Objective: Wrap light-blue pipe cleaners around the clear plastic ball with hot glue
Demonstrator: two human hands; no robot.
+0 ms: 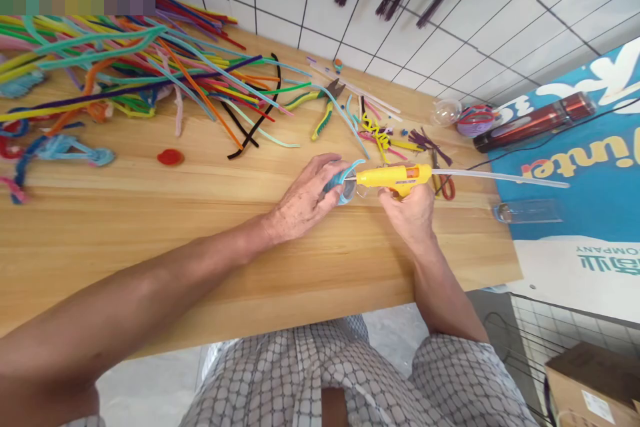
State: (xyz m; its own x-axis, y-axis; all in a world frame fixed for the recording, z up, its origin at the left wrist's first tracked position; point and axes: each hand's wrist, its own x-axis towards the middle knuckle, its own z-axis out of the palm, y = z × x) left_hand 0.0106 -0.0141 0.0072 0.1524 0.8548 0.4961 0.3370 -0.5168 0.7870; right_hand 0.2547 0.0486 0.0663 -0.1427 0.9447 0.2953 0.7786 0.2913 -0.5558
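Observation:
My right hand [411, 212] grips a yellow hot glue gun [393, 177] by its handle, with the nozzle pointing left. A long clear glue stick [500, 177] sticks out of the gun's back end. My left hand [315, 193] is closed around a small clear plastic piece wrapped with light-blue pipe cleaner [345, 180]; the fingers hide much of it. One end of the pipe cleaner curls up free. The nozzle tip is at the blue piece, and whether it touches cannot be made out.
A heap of colourful pipe cleaners [200, 80] covers the table's left side. Yellow-green pliers [323, 103] lie ahead, red-handled scissors [447, 185] beyond the glue gun. A red cap [171, 157], a dark red flask [535, 121] and a clear bottle [530, 211] lie around; a cable crosses the right.

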